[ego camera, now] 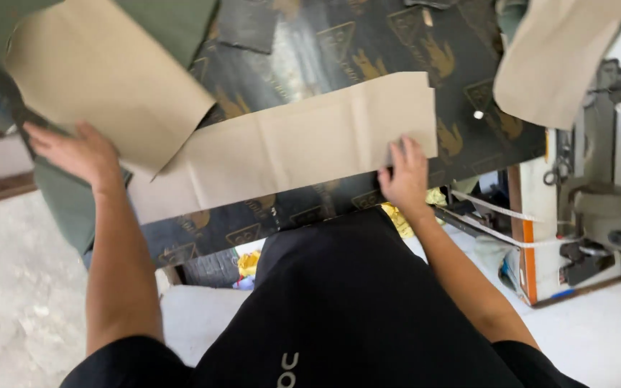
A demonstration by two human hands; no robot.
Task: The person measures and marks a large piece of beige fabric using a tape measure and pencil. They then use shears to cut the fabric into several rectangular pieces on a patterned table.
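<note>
A long tan fabric piece [303, 140] lies flat across a dark work table [368, 43] printed with gold emblems. My right hand [404, 172] presses its fingers down on the piece's near right corner. My left hand [77, 151] rests open at the table's left edge, touching the underside of a second tan piece [102, 75] that overlaps the long one. Olive green cloth [66, 201] lies under my left hand and hangs over the table's side.
Another tan piece [555, 57] hangs at the upper right. A sewing machine [612, 179] stands on a stand to the right, with white tape [497, 215] strung beside it. Yellow scraps [400, 219] lie below the table. Pale concrete floor [16, 287] spreads on the left.
</note>
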